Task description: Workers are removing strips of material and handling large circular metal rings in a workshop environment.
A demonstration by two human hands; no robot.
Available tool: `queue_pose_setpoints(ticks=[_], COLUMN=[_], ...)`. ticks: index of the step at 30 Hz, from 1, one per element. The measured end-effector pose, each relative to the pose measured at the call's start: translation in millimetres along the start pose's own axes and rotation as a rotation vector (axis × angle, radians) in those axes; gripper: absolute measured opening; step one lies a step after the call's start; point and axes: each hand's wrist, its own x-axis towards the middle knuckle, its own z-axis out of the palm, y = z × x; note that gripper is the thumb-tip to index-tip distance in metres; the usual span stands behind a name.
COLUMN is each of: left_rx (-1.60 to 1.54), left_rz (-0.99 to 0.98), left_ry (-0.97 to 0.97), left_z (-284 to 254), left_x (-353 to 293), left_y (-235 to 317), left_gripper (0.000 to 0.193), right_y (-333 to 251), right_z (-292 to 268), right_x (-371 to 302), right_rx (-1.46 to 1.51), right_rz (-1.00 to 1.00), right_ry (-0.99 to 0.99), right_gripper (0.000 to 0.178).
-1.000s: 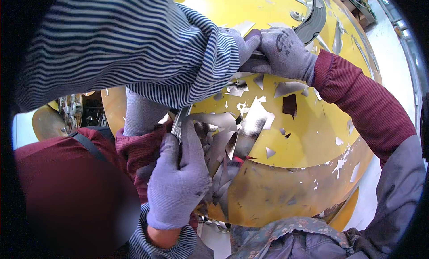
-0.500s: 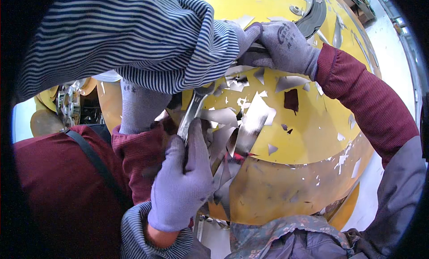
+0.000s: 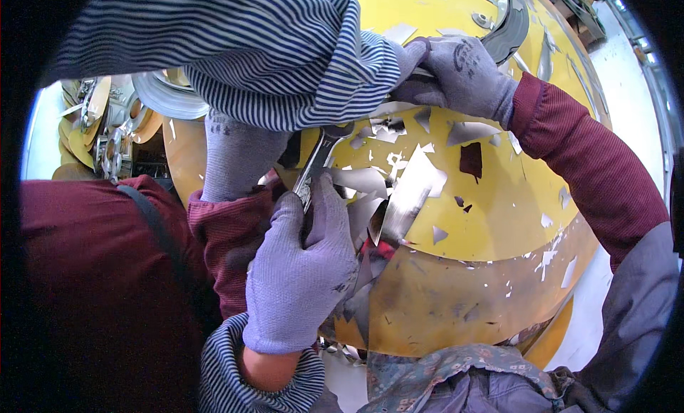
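My right hand [image 3: 467,67], in a grey glove and a maroon ribbed oversleeve, is closed near the upper middle; what it grips is hidden. Against it lies a gloved hand [image 3: 407,60] of another person, whose striped sleeve [image 3: 271,57] reaches in from the upper left. My left hand [image 3: 241,156], gloved, goes under that sleeve, so its fingers are out of sight. Right below, the other person's second gloved hand [image 3: 303,277] holds a silver wrench [image 3: 315,161], its head near the striped cuff. All hands are over a large rounded yellow surface [image 3: 499,199].
Torn silvery scraps [image 3: 413,195] are scattered over the yellow surface. A dark grey curved band [image 3: 509,32] lies on it at the upper right. Maroon clothing with a black strap [image 3: 153,220] fills the left. Metal parts and discs [image 3: 117,128] are stacked behind it.
The view has shifted slightly, showing more of the stacked parts at left. The other person's hand with the wrench appears a little higher and further right. My hands keep their poses.
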Motion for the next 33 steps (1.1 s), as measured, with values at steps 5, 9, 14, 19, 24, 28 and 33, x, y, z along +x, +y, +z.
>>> queue_pose_setpoints(ticks=[5, 9, 14, 19, 24, 28, 33], left_rx=[-0.473, 1.640, 0.227, 1.317, 1.747, 1.918, 2.163], left_rz=[-0.028, 0.289, 0.172, 0.441, 0.431, 0.488, 0.506], left_ry=[-0.048, 0.159, 0.148, 0.359, 0.341, 0.217, 0.216], left_z=[19.3, 48.0, 17.3, 34.5, 57.6, 55.0, 65.5], left_x=[-4.9, -4.5, -10.6, 2.4, -12.0, 1.9, -13.6], left_y=[21.3, 35.8, 19.2, 8.2, 38.7, 38.0, 46.4], left_gripper=[0.041, 0.030, 0.036, 0.043, 0.054, 0.056, 0.054], right_y=[-1.3, -1.9, -2.4, -0.9, -4.3, 1.9, -6.4], right_z=[-2.5, 1.1, -3.4, 0.0, -3.7, -5.9, -8.7], right_x=[7.2, -0.6, 7.4, 4.4, 9.3, -4.2, 7.9], right_rx=[0.002, 0.020, 0.012, 0.019, 0.012, 0.051, 0.032], right_rz=[-0.008, -0.012, -0.031, 0.007, -0.016, 0.002, 0.036], right_ry=[0.010, 0.022, 0.008, 0.012, -0.024, 0.011, -0.091], right_gripper=[0.045, 0.047, 0.046, 0.044, 0.046, 0.047, 0.048])
